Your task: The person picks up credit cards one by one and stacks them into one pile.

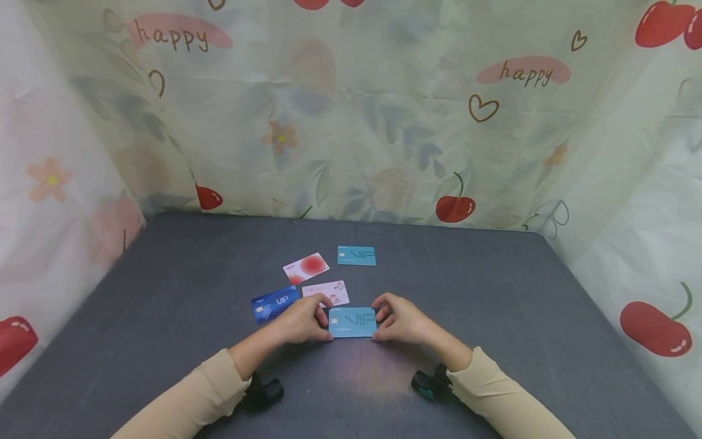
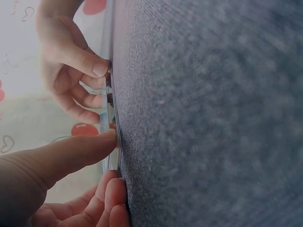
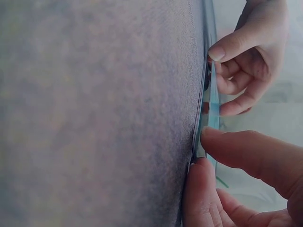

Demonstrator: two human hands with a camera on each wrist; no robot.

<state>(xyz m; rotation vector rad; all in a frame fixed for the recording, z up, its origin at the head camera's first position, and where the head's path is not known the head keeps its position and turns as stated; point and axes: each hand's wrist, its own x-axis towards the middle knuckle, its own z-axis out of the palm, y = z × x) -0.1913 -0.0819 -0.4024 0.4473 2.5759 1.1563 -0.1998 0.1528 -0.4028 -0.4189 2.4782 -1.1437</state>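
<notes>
A light-blue VIP card point(image 1: 353, 323) lies level in front of the person, close over the dark table. My left hand point(image 1: 304, 318) holds its left end, thumb at the near corner and index finger at the far corner. At the opposite end my right hand point(image 1: 404, 318) grips it the same way. Seen edge-on in the left wrist view, the card point(image 2: 105, 118) is a thin strip beside the table surface. A pale pink card point(image 1: 336, 294) and a dark-blue VIP card point(image 1: 274, 303) lie just beyond the left hand, which overlaps the pink one.
Farther back on the grey table point(image 1: 466, 292) lie a white-and-pink card with a red circle point(image 1: 312, 264) and a second light-blue VIP card point(image 1: 356, 256). A printed curtain point(image 1: 351, 140) hangs behind the table and along both sides. Black wrist devices show under both sleeves.
</notes>
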